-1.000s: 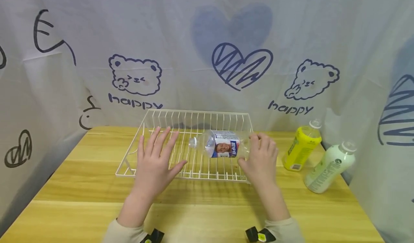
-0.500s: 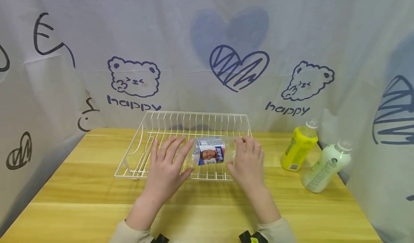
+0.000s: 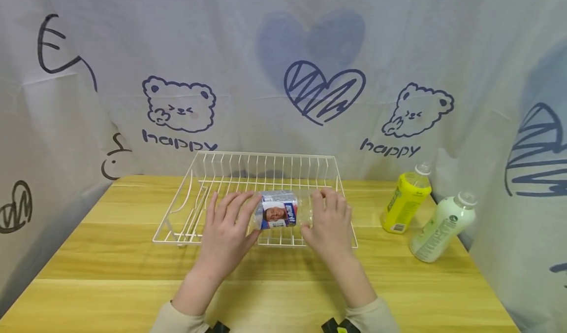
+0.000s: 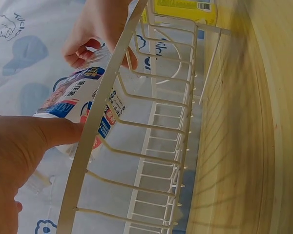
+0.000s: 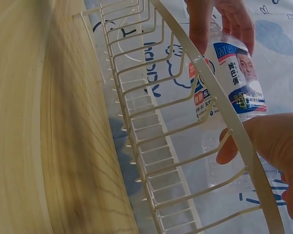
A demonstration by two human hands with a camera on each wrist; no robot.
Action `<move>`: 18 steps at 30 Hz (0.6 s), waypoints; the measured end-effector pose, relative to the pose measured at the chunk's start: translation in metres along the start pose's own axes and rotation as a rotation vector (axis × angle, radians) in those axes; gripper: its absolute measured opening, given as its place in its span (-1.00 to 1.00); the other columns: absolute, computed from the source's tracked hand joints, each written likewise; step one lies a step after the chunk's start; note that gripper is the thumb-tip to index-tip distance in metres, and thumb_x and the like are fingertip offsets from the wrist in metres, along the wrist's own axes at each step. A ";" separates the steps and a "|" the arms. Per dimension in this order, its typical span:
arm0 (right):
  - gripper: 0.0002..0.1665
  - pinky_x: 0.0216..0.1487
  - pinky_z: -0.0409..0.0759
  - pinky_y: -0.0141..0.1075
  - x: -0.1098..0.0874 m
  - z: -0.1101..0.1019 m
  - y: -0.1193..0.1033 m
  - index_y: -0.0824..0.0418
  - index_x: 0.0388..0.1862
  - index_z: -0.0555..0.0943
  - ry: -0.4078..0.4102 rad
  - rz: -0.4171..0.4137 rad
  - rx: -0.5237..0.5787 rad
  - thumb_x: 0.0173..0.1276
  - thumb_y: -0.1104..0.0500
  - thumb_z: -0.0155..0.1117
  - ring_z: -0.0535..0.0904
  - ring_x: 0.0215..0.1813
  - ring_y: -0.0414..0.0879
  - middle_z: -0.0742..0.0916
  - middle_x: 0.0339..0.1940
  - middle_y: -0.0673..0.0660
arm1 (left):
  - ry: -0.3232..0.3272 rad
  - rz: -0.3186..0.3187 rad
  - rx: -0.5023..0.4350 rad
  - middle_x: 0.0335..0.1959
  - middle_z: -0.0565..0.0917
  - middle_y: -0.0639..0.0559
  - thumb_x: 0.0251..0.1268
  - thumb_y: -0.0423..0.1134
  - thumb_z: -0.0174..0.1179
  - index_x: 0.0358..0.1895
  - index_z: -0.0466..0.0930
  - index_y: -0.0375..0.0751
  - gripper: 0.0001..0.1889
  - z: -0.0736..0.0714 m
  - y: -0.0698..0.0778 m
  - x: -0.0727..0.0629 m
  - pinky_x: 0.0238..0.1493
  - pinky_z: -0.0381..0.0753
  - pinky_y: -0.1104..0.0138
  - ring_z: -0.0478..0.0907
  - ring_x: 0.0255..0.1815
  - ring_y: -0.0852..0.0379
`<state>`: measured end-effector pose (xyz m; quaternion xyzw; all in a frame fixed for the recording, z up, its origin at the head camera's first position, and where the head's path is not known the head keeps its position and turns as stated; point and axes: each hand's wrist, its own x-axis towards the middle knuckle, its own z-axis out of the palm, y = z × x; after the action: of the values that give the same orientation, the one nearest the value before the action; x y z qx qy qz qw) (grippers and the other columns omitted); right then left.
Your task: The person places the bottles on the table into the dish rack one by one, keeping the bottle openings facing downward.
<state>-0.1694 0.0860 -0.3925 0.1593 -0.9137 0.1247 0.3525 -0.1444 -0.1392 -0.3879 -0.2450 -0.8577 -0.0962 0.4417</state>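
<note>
A clear plastic bottle point(image 3: 278, 211) with a blue-and-white label lies sideways just above or inside the white wire rack point(image 3: 266, 158). My left hand point(image 3: 226, 227) holds its neck end, covering the cap in the head view. Around the base end, my right hand point(image 3: 330, 224) curls its fingers and thumb. In the left wrist view, the left thumb presses the bottle point(image 4: 71, 95) beside its label. The right wrist view shows the bottle point(image 5: 239, 80) between both hands, behind the rack's near rim point(image 5: 222, 105). Whether the bottle touches the wires, I cannot tell.
To the right of the rack, a yellow bottle point(image 3: 406, 202) and a pale green bottle point(image 3: 443, 229) stand on the wooden table point(image 3: 274, 293). A printed cloth point(image 3: 248, 52) hangs behind the table and along its sides.
My left hand, spread and apart from the bottle a second ago, has moved right and taken its neck end. The right hand has shifted left and slightly nearer with the bottle.
</note>
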 end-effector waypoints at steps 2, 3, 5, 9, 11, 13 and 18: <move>-0.17 -0.07 0.39 -0.11 0.000 0.001 0.000 0.20 0.05 0.38 0.006 -0.006 -0.012 -0.31 0.23 0.50 0.31 0.02 0.11 0.45 0.00 0.21 | -0.018 -0.009 0.004 0.18 0.57 -0.11 -0.37 -0.17 0.65 0.25 0.46 -0.18 -0.10 -0.001 0.000 0.000 0.42 0.21 -0.24 0.43 0.21 -0.16; -0.16 -0.07 0.38 -0.12 0.000 0.001 0.000 0.19 0.05 0.38 0.009 -0.009 -0.015 -0.32 0.23 0.50 0.30 0.02 0.11 0.45 0.00 0.21 | -0.027 -0.011 0.007 0.18 0.57 -0.10 -0.35 -0.15 0.64 0.24 0.47 -0.18 -0.11 -0.002 0.000 0.000 0.43 0.20 -0.23 0.43 0.21 -0.15; -0.15 -0.07 0.37 -0.13 -0.001 0.001 0.000 0.18 0.06 0.38 0.014 -0.013 -0.020 -0.32 0.22 0.51 0.30 0.01 0.10 0.45 0.00 0.21 | -0.041 -0.011 0.012 0.17 0.57 -0.10 -0.33 -0.13 0.63 0.23 0.47 -0.18 -0.13 -0.003 -0.001 0.000 0.44 0.20 -0.21 0.43 0.19 -0.14; -0.14 -0.06 0.40 -0.10 0.000 0.000 0.000 0.16 0.10 0.37 0.028 -0.019 0.002 -0.28 0.22 0.54 0.31 0.02 0.12 0.44 0.01 0.23 | -0.022 -0.001 0.012 0.09 0.58 -0.12 -0.36 -0.08 0.64 0.18 0.49 -0.20 -0.15 -0.002 -0.004 -0.001 0.40 0.26 -0.18 0.45 0.13 -0.15; -0.13 -0.04 0.41 -0.08 0.001 -0.001 0.000 0.15 0.13 0.36 0.033 -0.019 0.027 -0.24 0.21 0.56 0.32 0.03 0.14 0.43 0.03 0.24 | -0.005 0.001 0.014 0.06 0.59 -0.14 -0.39 -0.08 0.65 0.16 0.50 -0.20 -0.15 -0.002 -0.006 -0.001 0.37 0.29 -0.17 0.46 0.09 -0.16; -0.11 -0.03 0.41 -0.05 0.002 -0.003 0.001 0.13 0.16 0.35 0.039 -0.015 0.054 -0.21 0.19 0.58 0.32 0.03 0.17 0.42 0.05 0.26 | 0.015 0.000 0.017 0.04 0.60 -0.15 -0.42 -0.06 0.65 0.14 0.51 -0.21 -0.14 -0.002 -0.007 -0.001 0.33 0.34 -0.17 0.46 0.07 -0.16; -0.06 0.03 0.37 0.02 0.005 -0.010 0.004 0.14 0.21 0.32 0.067 0.029 0.120 -0.16 0.12 0.62 0.29 0.04 0.20 0.41 0.10 0.30 | 0.050 -0.020 0.030 0.02 0.61 -0.17 -0.45 -0.05 0.66 0.14 0.50 -0.25 -0.11 -0.004 -0.011 0.000 0.30 0.38 -0.16 0.48 0.03 -0.15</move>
<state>-0.1683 0.0924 -0.3824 0.1625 -0.8945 0.1895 0.3710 -0.1470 -0.1498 -0.3849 -0.2274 -0.8500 -0.0940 0.4658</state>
